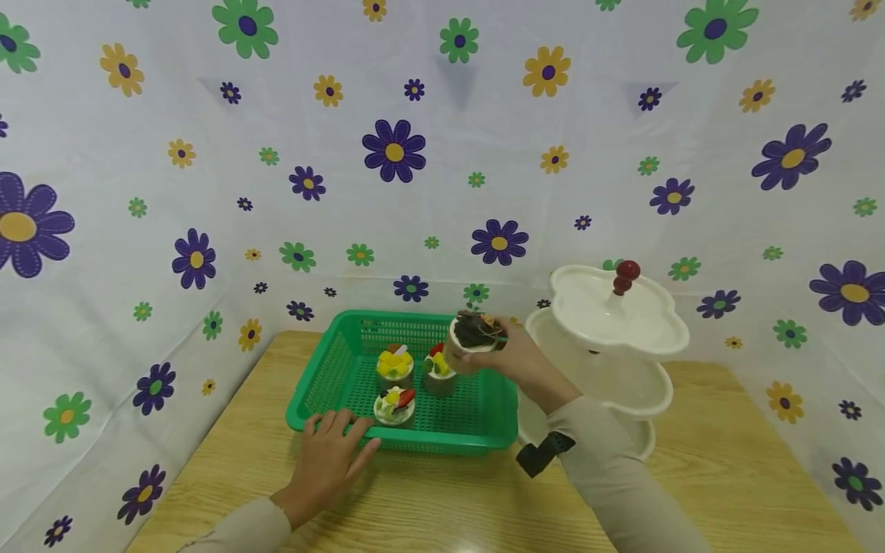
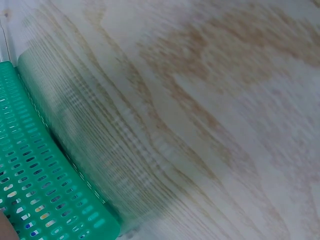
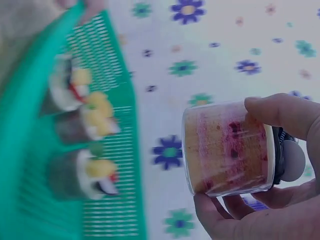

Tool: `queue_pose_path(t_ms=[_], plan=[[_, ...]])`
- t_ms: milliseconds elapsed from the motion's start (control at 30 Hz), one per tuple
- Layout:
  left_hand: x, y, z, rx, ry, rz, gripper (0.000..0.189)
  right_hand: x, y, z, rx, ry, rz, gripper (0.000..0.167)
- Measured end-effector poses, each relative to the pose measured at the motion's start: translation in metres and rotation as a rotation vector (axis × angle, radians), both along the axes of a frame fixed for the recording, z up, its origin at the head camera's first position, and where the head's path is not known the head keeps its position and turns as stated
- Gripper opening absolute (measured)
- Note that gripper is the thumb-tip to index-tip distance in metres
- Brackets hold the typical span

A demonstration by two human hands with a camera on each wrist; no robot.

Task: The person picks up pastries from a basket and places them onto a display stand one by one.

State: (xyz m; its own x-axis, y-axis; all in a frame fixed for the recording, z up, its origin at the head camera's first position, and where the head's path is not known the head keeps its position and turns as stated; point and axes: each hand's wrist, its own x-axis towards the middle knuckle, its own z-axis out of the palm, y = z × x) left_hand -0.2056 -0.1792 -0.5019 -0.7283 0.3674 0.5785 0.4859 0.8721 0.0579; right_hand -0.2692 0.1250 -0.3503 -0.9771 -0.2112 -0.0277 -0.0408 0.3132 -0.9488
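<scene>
Right hand: the right hand (image 1: pixel 515 357) is pinching a clear, cylindrical dessert cup (image 3: pixel 225 150), its thumb on one side and its fingers on the other.
Held cup: it is showing tan and pink cake layers under a dark topping, and is hovering over the right part of a green, perforated plastic basket (image 1: pixel 442 439).
Left hand: the left hand (image 1: pixel 332 453) is resting on the basket's near rim towards its left end, the fingers lying loosely spread and the thumb standing apart.
Basket cups: three fruit-topped dessert cups (image 1: pixel 396 367) are standing inside, one of them showing yellow cubes on top.
Tiered stand: a white, scalloped three-tier stand (image 1: pixel 608 322) with a red knob (image 1: pixel 628 270) is standing just right of the basket, partly hiding behind the right forearm.
Worktop: the pale wood-grain worktop (image 1: pixel 429 503) is carrying basket and stand.
Backdrop: a white, flower-printed sheet (image 1: pixel 449 100) is hanging behind.
</scene>
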Motion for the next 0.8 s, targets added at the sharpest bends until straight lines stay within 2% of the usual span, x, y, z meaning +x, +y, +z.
queue_pose_path(t_ms=[167, 367, 600, 800], plan=[[0.001, 0.000, 0.000, 0.000, 0.004, 0.003, 0.028, 0.004, 0.016, 0.032, -0.034, 0.094, -0.028, 0.081], [0.004, -0.003, -0.002, -0.008, -0.009, 0.024, 0.028, 0.010, 0.033, 0.058, -0.099, 0.133, -0.083, 0.080], [0.001, -0.001, -0.003, -0.012, -0.009, 0.019, 0.028, 0.016, 0.064, 0.072, -0.054, 0.180, -0.213, 0.085], [-0.002, 0.002, -0.001, -0.008, 0.011, 0.014, 0.028, 0.021, 0.088, 0.074, 0.004, 0.231, -0.268, 0.084]])
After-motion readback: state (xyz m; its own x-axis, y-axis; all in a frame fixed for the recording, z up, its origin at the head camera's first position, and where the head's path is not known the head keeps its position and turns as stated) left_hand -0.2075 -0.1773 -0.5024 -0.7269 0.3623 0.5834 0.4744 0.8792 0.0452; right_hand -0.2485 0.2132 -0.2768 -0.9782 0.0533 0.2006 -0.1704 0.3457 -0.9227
